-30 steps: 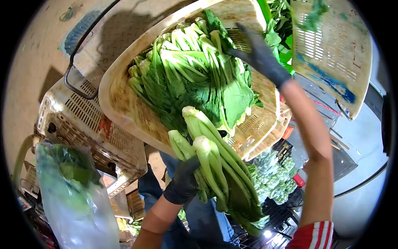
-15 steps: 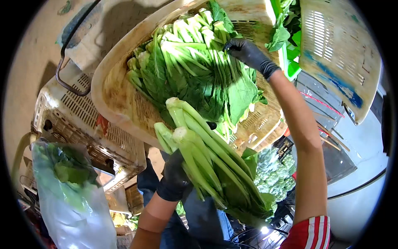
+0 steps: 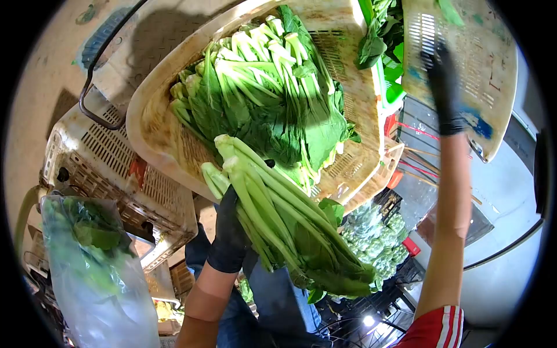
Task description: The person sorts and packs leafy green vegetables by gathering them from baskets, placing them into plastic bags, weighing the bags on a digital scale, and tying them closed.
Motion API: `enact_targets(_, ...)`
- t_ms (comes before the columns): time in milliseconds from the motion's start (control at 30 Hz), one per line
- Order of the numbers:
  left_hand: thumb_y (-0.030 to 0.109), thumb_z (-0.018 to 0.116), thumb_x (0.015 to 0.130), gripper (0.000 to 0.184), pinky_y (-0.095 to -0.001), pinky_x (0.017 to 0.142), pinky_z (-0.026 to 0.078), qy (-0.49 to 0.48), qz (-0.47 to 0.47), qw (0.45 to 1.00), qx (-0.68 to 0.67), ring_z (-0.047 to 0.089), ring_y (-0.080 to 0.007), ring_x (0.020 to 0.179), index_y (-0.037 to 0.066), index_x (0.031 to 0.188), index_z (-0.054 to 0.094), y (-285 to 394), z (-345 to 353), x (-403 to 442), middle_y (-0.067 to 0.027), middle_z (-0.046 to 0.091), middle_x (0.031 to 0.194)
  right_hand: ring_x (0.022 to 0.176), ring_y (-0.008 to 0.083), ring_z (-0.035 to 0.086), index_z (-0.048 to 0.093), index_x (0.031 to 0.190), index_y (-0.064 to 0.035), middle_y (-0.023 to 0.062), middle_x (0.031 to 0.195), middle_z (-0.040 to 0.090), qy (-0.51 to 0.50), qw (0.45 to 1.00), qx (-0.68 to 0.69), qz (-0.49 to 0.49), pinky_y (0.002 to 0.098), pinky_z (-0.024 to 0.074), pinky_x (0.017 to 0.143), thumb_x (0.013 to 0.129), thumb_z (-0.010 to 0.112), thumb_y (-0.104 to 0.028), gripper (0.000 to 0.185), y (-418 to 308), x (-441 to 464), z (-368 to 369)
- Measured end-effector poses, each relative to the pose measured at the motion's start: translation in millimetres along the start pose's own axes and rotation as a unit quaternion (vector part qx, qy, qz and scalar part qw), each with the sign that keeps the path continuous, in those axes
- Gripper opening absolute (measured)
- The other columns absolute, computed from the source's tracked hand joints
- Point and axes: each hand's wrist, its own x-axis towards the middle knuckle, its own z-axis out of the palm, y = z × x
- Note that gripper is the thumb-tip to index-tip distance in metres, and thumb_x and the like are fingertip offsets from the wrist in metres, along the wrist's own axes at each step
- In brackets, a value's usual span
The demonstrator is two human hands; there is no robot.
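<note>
My left hand, in a black glove, is closed around a bunch of leafy greens. Thick pale-green stems with cut ends point up and left, while the dark leaves hang down to the right. My right hand, also gloved in black, is stretched over the slatted plastic crate at upper right. Motion smears its fingers, so their grip is unclear. Just beyond them a loose green leaf shows against that crate. More leafy greens lie stacked in the large pale basket ahead of me.
A clear plastic bag of greens stands at lower left beside a stained slatted crate with a metal handle. Bagged greens sit below right of the basket. A green container adjoins the basket's right side.
My right hand has swung from the stacked greens to the upper-right crate, where a loose leaf now shows. My left hand still holds its bunch, slightly further left and up in view.
</note>
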Motion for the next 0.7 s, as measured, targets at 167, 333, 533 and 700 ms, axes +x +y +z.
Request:
enact_targets(167, 0.03, 0.047, 0.089, 0.042, -0.0361, 0.086, 0.047, 0.055, -0.028, 0.993, -0.1, 0.055, -0.022, 0.1, 0.004, 0.122, 0.044, -6, -41, -5, -0.01, 0.054, 0.112, 0.091, 0.0355, 0.058, 0.044, 0.122, -0.0098, 0.0215, 0.111, 0.053, -0.103, 0.987, -0.082, -0.093, 0.0443, 0.0447, 0.081, 0.077, 0.057, -0.005, 0.047, -32, -24, 214)
enact_targets(333, 0.025, 0.056, 0.084, 0.044, -0.0367, 0.084, 0.048, 0.082, -0.041, 0.996, -0.018, 0.057, -0.0229, 0.097, 0.003, 0.12, 0.044, 0, -66, -15, -0.0103, 0.056, 0.109, 0.087, 0.0356, 0.057, 0.055, 0.106, -0.0062, 0.0197, 0.096, 0.058, -0.136, 0.989, -0.047, -0.021, 0.0383, 0.0462, 0.076, 0.077, 0.058, -0.012, 0.029, -45, -29, 187)
enact_targets(533, 0.037, 0.053, 0.086, 0.052, -0.0409, 0.088, 0.046, 0.016, -0.056, 0.996, -0.069, 0.054, -0.0257, 0.104, 0.007, 0.126, 0.042, -16, -72, -10, -0.0108, 0.053, 0.118, 0.083, 0.015, 0.056, 0.056, 0.106, 0.0001, 0.0071, 0.093, 0.061, -0.008, 0.954, 0.284, 0.099, 0.0272, 0.0455, 0.076, 0.087, 0.053, -0.007, 0.021, -75, -33, 2)
enact_targets(700, 0.034, 0.053, 0.086, 0.049, -0.0411, 0.088, 0.046, 0.008, -0.056, 0.998, -0.016, 0.054, -0.0261, 0.104, 0.006, 0.125, 0.043, -16, -45, -8, -0.0108, 0.055, 0.115, 0.114, 0.0186, 0.046, 0.055, 0.113, -0.0051, 0.0138, 0.121, 0.051, 0.042, 0.914, -0.368, -0.166, 0.0302, 0.0357, 0.096, 0.082, 0.057, -0.008, 0.031, -1, 17, -28)
